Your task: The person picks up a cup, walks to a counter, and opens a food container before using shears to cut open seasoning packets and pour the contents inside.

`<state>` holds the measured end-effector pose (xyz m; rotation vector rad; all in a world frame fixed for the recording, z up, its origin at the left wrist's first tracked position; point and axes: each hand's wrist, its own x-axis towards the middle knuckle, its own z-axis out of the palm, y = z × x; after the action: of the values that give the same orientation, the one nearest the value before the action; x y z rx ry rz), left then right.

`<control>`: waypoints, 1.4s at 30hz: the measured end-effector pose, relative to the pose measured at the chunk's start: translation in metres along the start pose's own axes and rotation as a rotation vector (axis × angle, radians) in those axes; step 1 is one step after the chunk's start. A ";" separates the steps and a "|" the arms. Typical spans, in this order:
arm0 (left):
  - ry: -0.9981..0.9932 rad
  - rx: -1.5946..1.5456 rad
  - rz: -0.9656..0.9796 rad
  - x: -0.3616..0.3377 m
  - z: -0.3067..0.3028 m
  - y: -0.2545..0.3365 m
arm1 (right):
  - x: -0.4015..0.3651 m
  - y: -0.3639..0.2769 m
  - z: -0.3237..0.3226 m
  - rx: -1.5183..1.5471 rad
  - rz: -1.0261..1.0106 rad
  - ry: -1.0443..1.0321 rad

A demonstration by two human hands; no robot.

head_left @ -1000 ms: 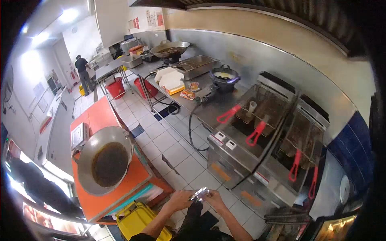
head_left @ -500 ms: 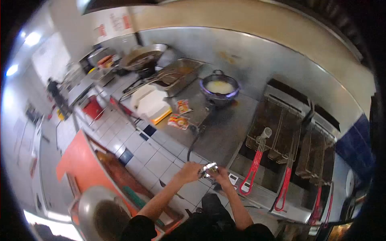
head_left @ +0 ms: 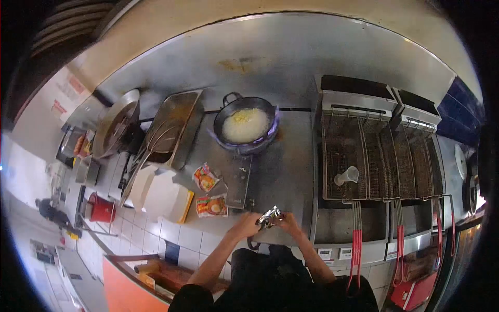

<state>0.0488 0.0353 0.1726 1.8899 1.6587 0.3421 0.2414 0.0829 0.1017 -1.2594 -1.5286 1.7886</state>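
Note:
In front of my body, at the stove's front edge, both hands hold a small silver foil packet [head_left: 270, 214]. My left hand [head_left: 245, 225] pinches its left side, and my right hand [head_left: 289, 224] has its fingers closed on the right side. Whether the packet is torn cannot be made out. Beyond them, a black two-handled pan [head_left: 222, 115] sits over a blue flame, with pale bubbling liquid [head_left: 248, 130] and a yellowish clump [head_left: 244, 116] in it. Two orange-red printed packages [head_left: 206, 178] lie on the steel top left of my hands.
To the right, deep fryers hold wire baskets [head_left: 377, 156] with red handles [head_left: 357, 249] jutting forward; a clear cup [head_left: 349, 176] lies in one. Leftward are a steel tray [head_left: 197, 112], a whisk [head_left: 153, 143], white paper [head_left: 156, 195] and a large wok [head_left: 136, 106]. Another person [head_left: 54, 214] stands far left.
My view has turned and levelled toward the stove; the pan and fryers now appear closer, and the orange counter has dropped lower. Both hands remain on the foil packet.

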 end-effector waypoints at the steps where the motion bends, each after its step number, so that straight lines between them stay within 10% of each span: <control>1: -0.044 -0.005 -0.008 0.007 0.000 -0.008 | 0.000 -0.004 0.000 0.010 -0.080 0.004; 8: -0.325 -0.186 -0.043 0.047 -0.015 -0.027 | 0.021 0.056 0.004 -0.051 -0.041 0.192; 11: -0.084 -0.110 0.053 0.047 -0.007 -0.043 | 0.004 0.037 -0.006 -0.007 0.014 0.323; 18: -0.219 0.127 -0.113 0.036 0.038 -0.023 | -0.028 0.007 -0.036 0.337 0.020 0.720; 22: -0.346 0.331 0.130 0.044 0.089 -0.043 | -0.044 -0.023 -0.046 0.471 -0.059 0.737; 25: 0.065 0.292 0.267 0.062 0.123 -0.061 | -0.058 -0.057 -0.041 0.445 -0.086 0.756; 28: -0.353 0.461 0.093 0.071 0.099 -0.046 | -0.065 -0.064 -0.032 0.473 -0.061 0.773; 37: -0.006 -1.226 -0.056 -0.005 -0.008 -0.010 | -0.041 -0.112 0.037 0.642 -0.200 0.472; 42: 0.270 -1.530 -0.029 -0.041 -0.025 -0.032 | -0.018 -0.138 0.089 0.517 -0.183 0.275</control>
<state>0.0016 0.0039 0.1816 0.6374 0.9205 1.3869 0.1455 0.0600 0.2344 -1.0170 -0.9161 1.6630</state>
